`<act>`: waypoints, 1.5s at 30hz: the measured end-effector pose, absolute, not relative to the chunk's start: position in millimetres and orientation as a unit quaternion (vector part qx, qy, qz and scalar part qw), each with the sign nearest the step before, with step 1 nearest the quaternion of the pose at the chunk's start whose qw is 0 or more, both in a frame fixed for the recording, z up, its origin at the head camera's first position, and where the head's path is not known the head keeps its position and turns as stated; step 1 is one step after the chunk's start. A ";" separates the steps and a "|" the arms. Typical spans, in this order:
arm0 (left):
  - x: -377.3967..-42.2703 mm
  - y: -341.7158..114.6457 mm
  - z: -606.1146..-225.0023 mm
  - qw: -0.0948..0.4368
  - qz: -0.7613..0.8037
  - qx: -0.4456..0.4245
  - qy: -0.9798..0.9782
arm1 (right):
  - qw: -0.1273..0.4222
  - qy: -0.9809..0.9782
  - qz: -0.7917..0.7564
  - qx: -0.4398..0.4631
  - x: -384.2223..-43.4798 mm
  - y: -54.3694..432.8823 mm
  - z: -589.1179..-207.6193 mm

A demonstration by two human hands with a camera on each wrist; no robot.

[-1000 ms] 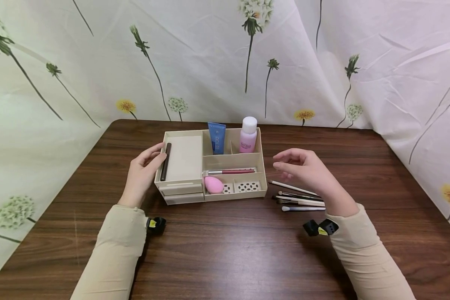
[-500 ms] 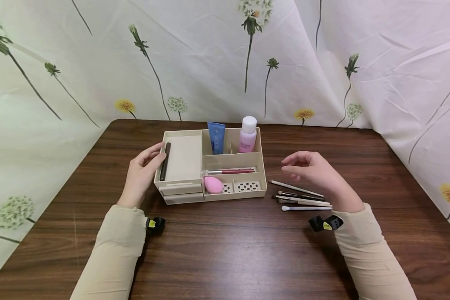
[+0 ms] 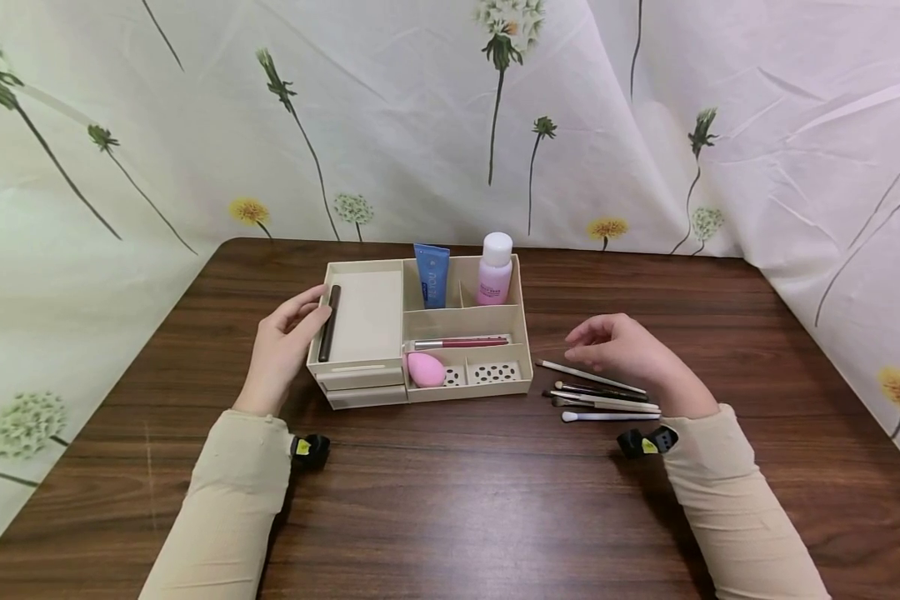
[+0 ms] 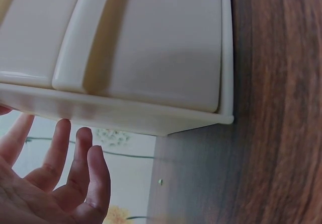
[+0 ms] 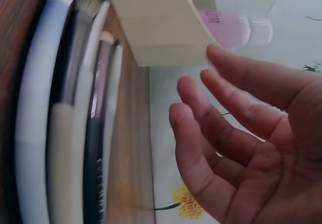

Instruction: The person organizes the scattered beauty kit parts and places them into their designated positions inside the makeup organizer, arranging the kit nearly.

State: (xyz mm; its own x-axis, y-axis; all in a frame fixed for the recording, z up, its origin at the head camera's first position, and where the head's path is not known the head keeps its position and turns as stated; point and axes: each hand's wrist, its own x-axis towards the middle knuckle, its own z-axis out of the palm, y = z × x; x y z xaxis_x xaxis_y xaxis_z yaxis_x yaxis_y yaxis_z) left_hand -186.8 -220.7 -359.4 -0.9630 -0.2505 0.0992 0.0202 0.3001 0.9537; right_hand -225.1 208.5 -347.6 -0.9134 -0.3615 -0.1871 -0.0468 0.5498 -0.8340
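A cream desk organizer (image 3: 468, 396) stands on the table. My left hand (image 3: 281, 346) rests against its left side, thumb and index tips at the upper rim. The left wrist view shows relaxed fingers (image 4: 59, 143) by the outer wall, below two drawer fronts. My right hand (image 3: 622, 354) hovers over several makeup brushes (image 3: 607, 406), right of the organizer. Its fingers are loosely bent with nothing between them. In the right wrist view, brush handles (image 5: 63, 153) lie alongside, heads toward the organizer.
The organizer holds a dark pencil-like stick (image 3: 330, 323), a blue tube (image 3: 432, 277), a pink bottle with a white cap (image 3: 494, 275), a red-handled brush (image 3: 461, 342) and a pink makeup sponge (image 3: 426, 370). Behind the brown table (image 3: 450, 500) hangs a flowered cloth (image 3: 405, 108).
My right hand has moved right, away from the organizer, and then lower toward the brushes. The left hand stays against the organizer.
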 end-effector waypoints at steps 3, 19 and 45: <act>-186.7 -220.7 -359.2 0.116 -0.589 0.073 -0.797 | 0.176 0.873 -0.439 -0.123 -227.3 211.0 -351.3; -187.4 -219.9 -359.4 0.116 -0.593 0.072 -0.794 | 0.193 0.902 -0.368 -0.118 -234.6 214.6 -362.9; -187.9 -220.5 -360.5 0.118 -0.593 0.066 -0.794 | 0.161 0.935 -0.275 -0.158 -238.5 210.1 -375.3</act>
